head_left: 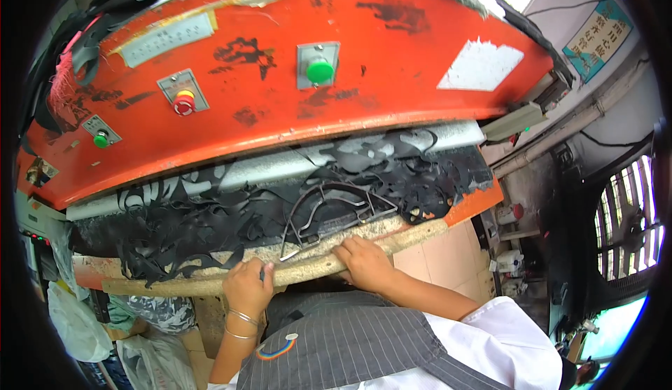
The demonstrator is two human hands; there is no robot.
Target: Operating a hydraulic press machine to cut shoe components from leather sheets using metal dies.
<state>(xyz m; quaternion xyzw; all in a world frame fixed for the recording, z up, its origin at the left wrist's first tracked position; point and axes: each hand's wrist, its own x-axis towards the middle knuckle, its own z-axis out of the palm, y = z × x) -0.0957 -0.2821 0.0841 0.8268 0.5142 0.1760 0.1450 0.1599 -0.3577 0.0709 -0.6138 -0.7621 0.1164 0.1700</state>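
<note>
Both hands hold the worn, beige front rail (308, 271) of a press bed. My left hand (247, 288), with bangles at the wrist, is closed over it; a small dark bit shows by the thumb, too small to name. Farther right, my right hand (364, 262) has its fingers over the rail and its thumb hidden. Just beyond the hands a curved metal cutting die (367, 210) lies tilted on the bed, its near end close to the rail. Tangled black sheet offcuts (189, 225) with cut-out holes spread around and behind it.
A large orange press head (280, 103) spans the far side, carrying a green button (320, 72) and a red stop button (184, 103). Plastic bags (80, 323) stand at lower left. Tiled floor (434, 264) shows at right, beside shelves with containers (509, 262).
</note>
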